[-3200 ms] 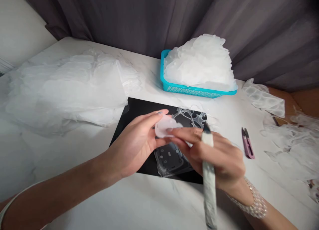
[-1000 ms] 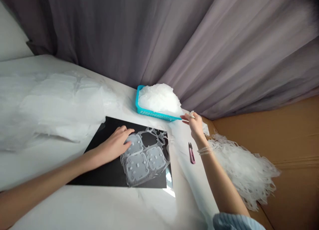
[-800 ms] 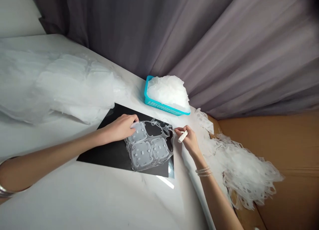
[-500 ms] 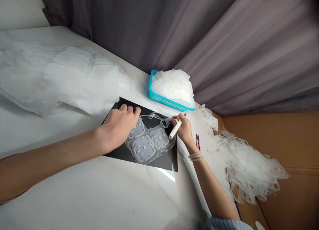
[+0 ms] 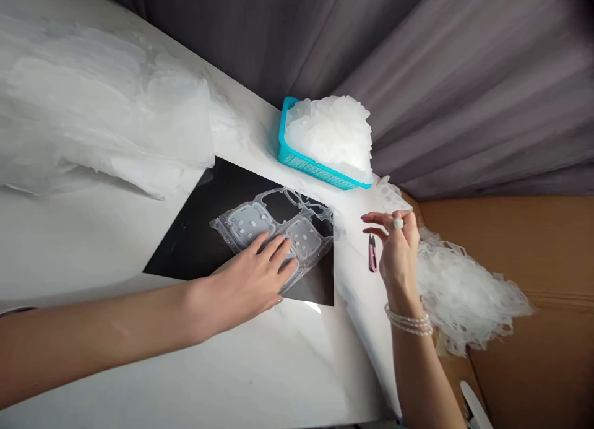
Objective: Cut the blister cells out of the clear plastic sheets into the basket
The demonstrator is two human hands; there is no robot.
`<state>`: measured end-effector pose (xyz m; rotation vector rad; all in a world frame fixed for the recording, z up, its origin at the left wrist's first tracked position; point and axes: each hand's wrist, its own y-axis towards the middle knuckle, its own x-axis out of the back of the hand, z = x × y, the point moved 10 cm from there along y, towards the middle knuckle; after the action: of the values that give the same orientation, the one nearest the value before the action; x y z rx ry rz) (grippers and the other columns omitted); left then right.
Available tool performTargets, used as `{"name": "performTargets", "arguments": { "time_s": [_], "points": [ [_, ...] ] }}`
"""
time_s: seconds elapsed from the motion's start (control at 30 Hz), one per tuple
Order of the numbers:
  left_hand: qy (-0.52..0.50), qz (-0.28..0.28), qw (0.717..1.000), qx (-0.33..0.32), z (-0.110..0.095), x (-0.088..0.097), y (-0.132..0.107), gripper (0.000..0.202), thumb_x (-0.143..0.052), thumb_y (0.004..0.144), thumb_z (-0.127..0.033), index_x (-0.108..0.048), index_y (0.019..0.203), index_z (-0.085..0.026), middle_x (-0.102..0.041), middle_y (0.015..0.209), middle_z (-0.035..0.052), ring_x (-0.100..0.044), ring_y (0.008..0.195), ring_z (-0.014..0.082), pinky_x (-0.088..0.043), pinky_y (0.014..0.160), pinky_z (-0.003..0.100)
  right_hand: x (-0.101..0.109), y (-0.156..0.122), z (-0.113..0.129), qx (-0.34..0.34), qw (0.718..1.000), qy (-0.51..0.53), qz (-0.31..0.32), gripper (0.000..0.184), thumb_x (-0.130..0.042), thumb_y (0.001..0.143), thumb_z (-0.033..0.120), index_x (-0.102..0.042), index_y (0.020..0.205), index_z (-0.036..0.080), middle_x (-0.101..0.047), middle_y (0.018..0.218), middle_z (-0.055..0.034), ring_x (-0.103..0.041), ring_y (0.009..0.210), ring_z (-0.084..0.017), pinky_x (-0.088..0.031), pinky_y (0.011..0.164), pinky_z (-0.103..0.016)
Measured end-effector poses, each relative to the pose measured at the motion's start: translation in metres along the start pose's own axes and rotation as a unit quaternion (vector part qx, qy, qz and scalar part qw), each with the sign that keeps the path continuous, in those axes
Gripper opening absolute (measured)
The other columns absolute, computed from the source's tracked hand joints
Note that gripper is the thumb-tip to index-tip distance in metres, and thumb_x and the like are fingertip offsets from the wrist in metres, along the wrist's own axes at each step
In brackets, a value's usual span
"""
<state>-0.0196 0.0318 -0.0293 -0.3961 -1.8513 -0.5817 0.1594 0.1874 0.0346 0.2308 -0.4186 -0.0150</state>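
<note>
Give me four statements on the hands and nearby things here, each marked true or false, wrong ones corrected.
1. The left hand lies over part of the plastic sheet. True.
2. The right hand holds the pink snips. False: the pink snips lie on the table near the right hand.
3. Translucent pieces are heaped in the blue basket. True.
4. The blue basket stands on the black mat. False: the blue basket stands beyond the black mat.

Left hand [image 5: 250, 280] nearer; right hand [image 5: 398, 249] withdrawn
</note>
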Motion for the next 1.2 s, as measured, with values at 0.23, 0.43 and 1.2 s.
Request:
{"name": "performTargets", "arguments": {
  "time_s": [0.23, 0.43, 1.2],
  "points": [
    [0.104, 0.001, 0.994, 0.015, -0.008, 0.008, 0.001, 0.044, -0.043, 0.097, -0.037, -0.054, 0.129, -0.01, -0.057, 0.136, 0.0223, -0.051, 0.128, 0.0354, -0.039, 0.106, 0.052, -0.082, -0.063, 0.012, -0.029, 0.964, -0.061, 0.256, 0.043, -0.031, 0.1, 0.053, -0.061, 0.11, 0.024, -0.051, 0.067, 0.0022, -0.051, 0.052, -0.012, -0.047, 0.05, -0.026],
    [0.139, -0.008, 0.988, 0.065, -0.004, -0.002, -0.001, 0.06, -0.039, 0.098, -0.048, -0.047, 0.138, -0.005, -0.048, 0.143, 0.0282, -0.046, 0.133, 0.0384, -0.035, 0.108, 0.051, -0.099, -0.08, 0.016, 0.058, 0.955, -0.05, 0.286, 0.022, -0.049, 0.099, 0.034, -0.064, 0.109, 0.021, -0.064, 0.086, -0.0031, -0.063, 0.078, -0.015, -0.052, 0.072, -0.03],
    [0.186, 0.018, 0.982, 0.041, -0.008, -0.006, -0.002, 0.062, -0.048, 0.093, -0.052, -0.047, 0.136, -0.007, -0.043, 0.146, 0.0315, -0.043, 0.135, 0.0409, -0.035, 0.106, 0.056, -0.112, -0.102, 0.04, 0.222, 0.915, -0.136, 0.308, 0.017, -0.046, 0.096, 0.008, -0.06, 0.104, 0.016, -0.063, 0.088, -0.0045, -0.058, 0.077, -0.013, -0.051, 0.072, -0.028]
  ]
}}
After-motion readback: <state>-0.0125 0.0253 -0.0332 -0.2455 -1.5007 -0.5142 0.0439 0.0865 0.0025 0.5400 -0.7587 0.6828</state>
